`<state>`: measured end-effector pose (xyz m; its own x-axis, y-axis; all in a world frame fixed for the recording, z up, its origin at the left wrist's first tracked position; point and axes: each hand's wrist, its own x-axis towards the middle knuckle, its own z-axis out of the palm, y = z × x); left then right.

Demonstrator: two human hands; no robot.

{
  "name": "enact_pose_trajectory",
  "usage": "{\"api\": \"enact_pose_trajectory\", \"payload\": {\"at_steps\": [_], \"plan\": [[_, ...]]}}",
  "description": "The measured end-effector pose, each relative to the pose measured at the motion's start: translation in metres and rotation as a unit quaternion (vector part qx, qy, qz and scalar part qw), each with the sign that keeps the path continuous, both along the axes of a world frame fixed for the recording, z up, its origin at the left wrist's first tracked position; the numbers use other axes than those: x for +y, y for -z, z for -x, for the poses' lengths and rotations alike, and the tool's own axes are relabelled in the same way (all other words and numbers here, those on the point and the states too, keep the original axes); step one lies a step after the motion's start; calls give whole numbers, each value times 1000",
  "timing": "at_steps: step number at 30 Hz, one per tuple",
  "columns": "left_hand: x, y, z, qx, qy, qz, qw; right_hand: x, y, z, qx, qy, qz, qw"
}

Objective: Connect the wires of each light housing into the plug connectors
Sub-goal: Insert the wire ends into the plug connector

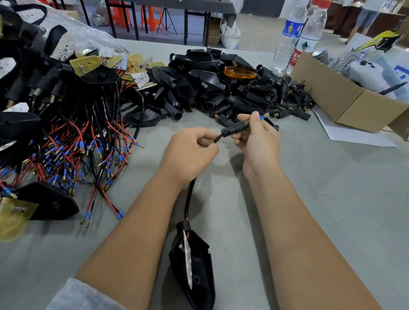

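Note:
A black light housing [195, 268] lies on the grey table between my forearms, its black sheathed wire [190, 196] running up into my left hand [189, 152]. My left hand pinches that wire just behind a black plug connector [234, 128]. My right hand [257, 138] grips the connector's front end, and a blue-sleeved brass wire tip [264, 116] sticks out past its thumb and finger. Both hands are held a little above the table.
At the left is a heap of housings with red and black wires ending in blue terminals [67, 136]. Behind my hands sits a pile of black connectors and covers [224, 86]. A cardboard box [340, 99] and water bottles [293, 35] stand at the back right.

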<state>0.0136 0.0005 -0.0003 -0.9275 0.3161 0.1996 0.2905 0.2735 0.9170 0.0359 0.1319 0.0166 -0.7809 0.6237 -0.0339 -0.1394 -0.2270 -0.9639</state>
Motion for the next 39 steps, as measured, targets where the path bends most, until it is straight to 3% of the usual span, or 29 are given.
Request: {"api": "enact_pose_trajectory", "payload": {"at_steps": [9, 18, 23, 29, 39], "plan": [[-3, -1, -3, 69, 13, -20, 997, 2, -3, -2, -10, -2, 12, 1000], [-1, -2, -3, 2, 65, -36, 997, 9, -6, -4, 8, -20, 42, 999], [-2, -3, -3, -16, 58, -57, 997, 6, -5, -4, -8, -70, -27, 997], [-1, -4, -1, -5, 4, -54, 998, 2, -4, -4, 20, -50, -31, 998], [-1, -2, 0, 32, 13, 1, 999, 7, -1, -2, 28, -43, -25, 998]]}}
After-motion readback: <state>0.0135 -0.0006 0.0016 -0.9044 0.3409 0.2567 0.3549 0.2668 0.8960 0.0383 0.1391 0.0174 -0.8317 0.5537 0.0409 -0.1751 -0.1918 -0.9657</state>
